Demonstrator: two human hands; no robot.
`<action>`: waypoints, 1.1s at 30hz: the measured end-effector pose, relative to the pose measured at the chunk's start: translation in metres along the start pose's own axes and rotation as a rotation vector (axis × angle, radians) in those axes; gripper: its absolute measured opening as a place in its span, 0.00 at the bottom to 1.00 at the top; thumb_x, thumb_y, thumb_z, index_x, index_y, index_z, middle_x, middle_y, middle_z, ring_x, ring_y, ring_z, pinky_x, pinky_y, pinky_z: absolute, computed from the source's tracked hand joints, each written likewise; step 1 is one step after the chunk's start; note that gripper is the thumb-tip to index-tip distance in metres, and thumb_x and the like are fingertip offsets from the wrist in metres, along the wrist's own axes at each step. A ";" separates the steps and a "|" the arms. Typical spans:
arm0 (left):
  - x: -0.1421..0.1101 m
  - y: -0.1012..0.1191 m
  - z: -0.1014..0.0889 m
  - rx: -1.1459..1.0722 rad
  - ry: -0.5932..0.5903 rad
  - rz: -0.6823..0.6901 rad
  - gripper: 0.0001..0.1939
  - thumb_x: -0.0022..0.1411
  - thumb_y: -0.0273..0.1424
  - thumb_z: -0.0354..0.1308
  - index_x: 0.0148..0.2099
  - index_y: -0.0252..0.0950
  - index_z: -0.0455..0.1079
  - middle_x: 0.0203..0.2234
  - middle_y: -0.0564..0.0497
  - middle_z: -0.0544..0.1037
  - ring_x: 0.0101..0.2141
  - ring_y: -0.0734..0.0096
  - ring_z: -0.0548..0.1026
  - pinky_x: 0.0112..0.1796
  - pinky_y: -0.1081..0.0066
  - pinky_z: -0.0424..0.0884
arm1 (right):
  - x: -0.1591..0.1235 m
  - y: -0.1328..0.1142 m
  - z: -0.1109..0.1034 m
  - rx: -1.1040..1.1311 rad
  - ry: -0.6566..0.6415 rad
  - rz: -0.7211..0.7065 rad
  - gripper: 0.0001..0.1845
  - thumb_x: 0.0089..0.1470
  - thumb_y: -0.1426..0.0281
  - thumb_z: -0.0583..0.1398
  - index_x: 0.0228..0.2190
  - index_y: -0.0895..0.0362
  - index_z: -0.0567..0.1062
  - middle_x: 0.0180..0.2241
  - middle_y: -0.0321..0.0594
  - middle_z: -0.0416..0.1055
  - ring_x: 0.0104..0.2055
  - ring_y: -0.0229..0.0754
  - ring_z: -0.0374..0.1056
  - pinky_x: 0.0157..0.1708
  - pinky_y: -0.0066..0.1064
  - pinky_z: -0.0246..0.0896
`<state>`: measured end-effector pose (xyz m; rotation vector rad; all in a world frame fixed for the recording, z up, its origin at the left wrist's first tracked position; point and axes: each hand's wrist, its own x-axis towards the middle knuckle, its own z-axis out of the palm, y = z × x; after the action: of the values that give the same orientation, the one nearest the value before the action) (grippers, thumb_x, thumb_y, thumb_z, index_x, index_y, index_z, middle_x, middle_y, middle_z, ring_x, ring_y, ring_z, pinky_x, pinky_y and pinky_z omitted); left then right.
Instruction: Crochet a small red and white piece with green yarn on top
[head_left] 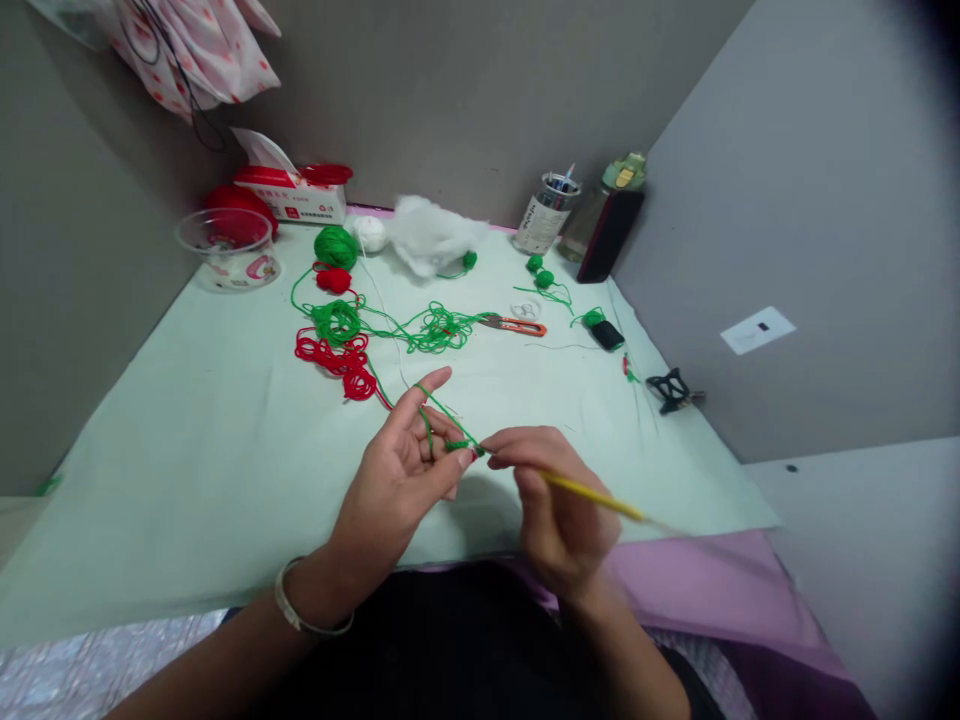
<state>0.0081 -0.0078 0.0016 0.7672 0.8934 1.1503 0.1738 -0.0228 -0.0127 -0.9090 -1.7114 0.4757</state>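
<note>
My left hand [409,460] pinches a small green and red crochet piece [466,448] between thumb and fingers. Its index finger is raised, with green yarn [450,412] running over it down to the piece. A crochet hook [589,492] with a yellow handle is gripped in my right hand [559,500], its tip end meeting the crochet piece. Loose green yarn [442,328] and red yarn [337,357] lie in tangles beyond my left hand. A green yarn ball [335,247] and a red yarn bundle [333,279] sit behind them.
Orange thread snips [517,325] lie mid-table. White stuffing [431,237] is at the back, between a tissue box [300,200] and a pen can [545,215]. A bottle [589,225] and dark phone [611,237] stand back right. A plastic tub [236,255] is at left; walls enclose the table.
</note>
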 end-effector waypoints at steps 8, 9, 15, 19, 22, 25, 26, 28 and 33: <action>0.003 0.009 -0.003 -0.305 -0.112 -0.291 0.32 0.58 0.27 0.75 0.63 0.31 0.72 0.23 0.62 0.67 0.17 0.90 0.50 0.18 0.84 0.53 | -0.003 0.005 0.008 0.012 0.164 0.040 0.14 0.68 0.72 0.60 0.48 0.46 0.84 0.39 0.42 0.80 0.38 0.46 0.76 0.37 0.41 0.75; 0.003 0.011 -0.003 -0.322 -0.113 -0.291 0.30 0.58 0.26 0.75 0.61 0.31 0.74 0.22 0.62 0.66 0.17 0.90 0.50 0.18 0.84 0.53 | 0.000 0.004 0.008 0.129 0.199 0.098 0.13 0.70 0.71 0.58 0.45 0.48 0.84 0.36 0.41 0.79 0.35 0.44 0.74 0.34 0.39 0.73; 0.003 0.004 -0.002 -0.217 -0.129 -0.168 0.24 0.59 0.28 0.75 0.57 0.37 0.79 0.30 0.57 0.74 0.17 0.91 0.60 0.18 0.83 0.59 | 0.012 0.002 0.010 0.279 0.141 0.182 0.11 0.69 0.71 0.60 0.41 0.50 0.84 0.37 0.40 0.80 0.40 0.43 0.75 0.39 0.37 0.72; 0.002 -0.002 -0.001 -0.162 -0.098 -0.102 0.29 0.57 0.28 0.77 0.60 0.39 0.78 0.30 0.57 0.76 0.18 0.88 0.64 0.19 0.82 0.62 | 0.001 0.002 0.014 -0.025 0.100 0.008 0.15 0.67 0.77 0.61 0.48 0.49 0.83 0.40 0.40 0.80 0.40 0.42 0.77 0.38 0.35 0.74; 0.003 0.000 -0.002 -0.261 -0.124 -0.182 0.27 0.57 0.29 0.77 0.58 0.35 0.79 0.22 0.61 0.69 0.17 0.88 0.59 0.19 0.83 0.61 | -0.003 0.003 0.013 -0.216 0.105 -0.124 0.19 0.65 0.78 0.63 0.51 0.47 0.83 0.45 0.42 0.80 0.44 0.45 0.77 0.39 0.36 0.75; 0.006 0.004 -0.004 -0.363 -0.113 -0.257 0.19 0.59 0.27 0.75 0.53 0.33 0.82 0.21 0.62 0.65 0.18 0.89 0.55 0.21 0.84 0.60 | 0.001 0.003 0.008 -0.006 0.161 0.005 0.15 0.67 0.76 0.60 0.47 0.49 0.84 0.39 0.40 0.80 0.39 0.43 0.75 0.37 0.36 0.73; 0.006 0.004 -0.004 -0.373 -0.102 -0.250 0.17 0.59 0.27 0.75 0.52 0.33 0.83 0.22 0.61 0.66 0.19 0.89 0.56 0.22 0.84 0.61 | 0.004 0.002 0.006 0.108 0.192 0.065 0.14 0.68 0.75 0.59 0.45 0.49 0.84 0.37 0.39 0.79 0.36 0.42 0.74 0.35 0.35 0.72; 0.007 0.003 -0.004 -0.340 -0.090 -0.208 0.15 0.59 0.27 0.75 0.49 0.35 0.84 0.25 0.57 0.72 0.22 0.86 0.64 0.26 0.83 0.66 | 0.009 0.002 0.006 0.294 0.221 0.142 0.13 0.70 0.73 0.59 0.42 0.50 0.84 0.35 0.38 0.78 0.34 0.40 0.72 0.33 0.34 0.70; 0.006 -0.006 -0.003 -0.187 -0.121 -0.091 0.13 0.59 0.29 0.75 0.47 0.39 0.85 0.34 0.50 0.84 0.37 0.73 0.79 0.44 0.74 0.73 | 0.010 0.004 0.010 0.381 0.132 0.223 0.09 0.68 0.70 0.63 0.41 0.50 0.85 0.38 0.39 0.81 0.42 0.41 0.75 0.41 0.34 0.71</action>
<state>0.0085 -0.0033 -0.0059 0.6303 0.7020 1.0783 0.1643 -0.0110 -0.0124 -0.8328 -1.3443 0.8398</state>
